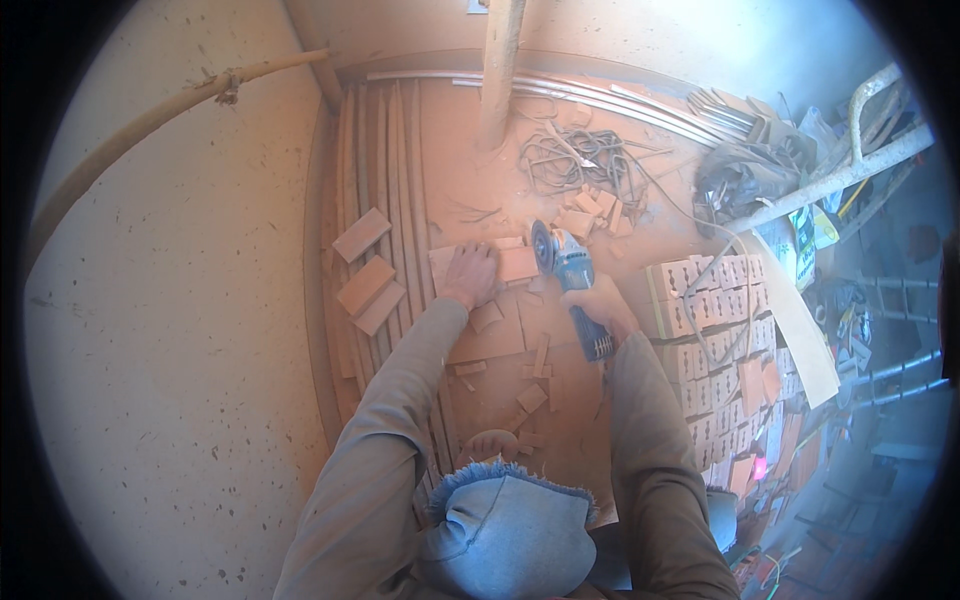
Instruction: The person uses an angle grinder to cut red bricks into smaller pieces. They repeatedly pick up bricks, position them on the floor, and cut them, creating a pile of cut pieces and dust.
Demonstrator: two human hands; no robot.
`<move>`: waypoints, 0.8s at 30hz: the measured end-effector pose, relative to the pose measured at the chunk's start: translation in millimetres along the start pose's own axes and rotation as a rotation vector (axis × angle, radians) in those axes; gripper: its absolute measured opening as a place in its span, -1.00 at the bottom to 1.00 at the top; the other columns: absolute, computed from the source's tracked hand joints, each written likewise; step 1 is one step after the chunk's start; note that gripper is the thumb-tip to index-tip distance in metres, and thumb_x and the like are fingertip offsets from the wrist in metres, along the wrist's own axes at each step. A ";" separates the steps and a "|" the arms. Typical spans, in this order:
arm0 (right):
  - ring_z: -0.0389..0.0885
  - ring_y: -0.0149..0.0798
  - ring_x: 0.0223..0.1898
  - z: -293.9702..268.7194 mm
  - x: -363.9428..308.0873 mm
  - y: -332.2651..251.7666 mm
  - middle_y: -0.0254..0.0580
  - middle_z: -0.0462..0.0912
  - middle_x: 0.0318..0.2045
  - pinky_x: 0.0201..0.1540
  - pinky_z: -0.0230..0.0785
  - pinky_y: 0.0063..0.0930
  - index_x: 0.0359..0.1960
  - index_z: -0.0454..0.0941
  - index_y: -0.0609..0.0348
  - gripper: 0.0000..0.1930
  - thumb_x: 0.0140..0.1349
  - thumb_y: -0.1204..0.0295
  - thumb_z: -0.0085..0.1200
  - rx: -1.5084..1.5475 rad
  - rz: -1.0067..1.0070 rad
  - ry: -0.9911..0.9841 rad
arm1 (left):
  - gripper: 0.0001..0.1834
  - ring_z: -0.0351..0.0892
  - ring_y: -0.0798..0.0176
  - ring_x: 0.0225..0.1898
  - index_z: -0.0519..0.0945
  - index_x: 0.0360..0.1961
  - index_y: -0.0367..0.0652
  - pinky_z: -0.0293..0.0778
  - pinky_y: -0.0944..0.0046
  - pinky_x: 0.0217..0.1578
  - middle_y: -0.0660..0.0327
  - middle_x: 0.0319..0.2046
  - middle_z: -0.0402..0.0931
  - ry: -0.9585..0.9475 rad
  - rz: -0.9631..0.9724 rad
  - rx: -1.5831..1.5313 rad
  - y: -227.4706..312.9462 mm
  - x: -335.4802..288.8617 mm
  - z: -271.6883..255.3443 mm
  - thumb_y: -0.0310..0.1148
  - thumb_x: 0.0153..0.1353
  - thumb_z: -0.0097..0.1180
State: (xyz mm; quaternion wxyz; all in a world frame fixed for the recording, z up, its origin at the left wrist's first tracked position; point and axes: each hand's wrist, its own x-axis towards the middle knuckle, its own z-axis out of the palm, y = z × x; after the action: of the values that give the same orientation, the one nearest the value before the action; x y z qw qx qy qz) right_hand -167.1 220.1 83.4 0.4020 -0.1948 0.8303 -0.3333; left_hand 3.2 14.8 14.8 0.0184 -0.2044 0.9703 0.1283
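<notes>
My right hand (605, 305) is wrapped round the body of a blue angle grinder (574, 272). The grinder's dark round disc (543, 246) stands beside the right end of an orange brick tile (517, 264). My left hand (472, 276) presses down on the pale, dusty tile piece (443, 262) at the left of that tile, its fingers bent over it. Whether the pieces under and beside my left hand are joined, I cannot tell. A power cable (690, 300) loops over the stacked bricks on the right.
Loose brick tiles (367, 285) lie on long poles (392, 200) along the left wall. Stacked slotted bricks (715, 300) stand at right. Coiled cable (570, 160) and broken tiles (598, 208) lie ahead, beyond the grinder. A vertical post (497, 90) rises behind. Dust hazes the room.
</notes>
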 end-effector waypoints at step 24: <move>0.77 -0.11 -0.20 4.5 -6.8 14.6 0.01 0.76 -0.27 -0.11 0.57 -0.23 -0.08 0.66 0.34 -0.52 -0.04 0.31 0.35 -0.050 -0.031 0.033 | -0.40 0.50 0.01 0.18 0.64 0.06 -0.25 0.38 0.00 0.18 0.05 0.05 0.59 0.013 0.002 0.025 -0.5 1.9 5.2 -0.02 0.14 0.42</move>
State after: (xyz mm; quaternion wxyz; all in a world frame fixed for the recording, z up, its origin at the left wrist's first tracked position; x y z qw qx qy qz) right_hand -160.2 232.5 74.6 0.3784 -0.2119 0.8416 -0.3218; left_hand 1.5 14.9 9.4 0.0144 -0.2043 0.9720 0.1151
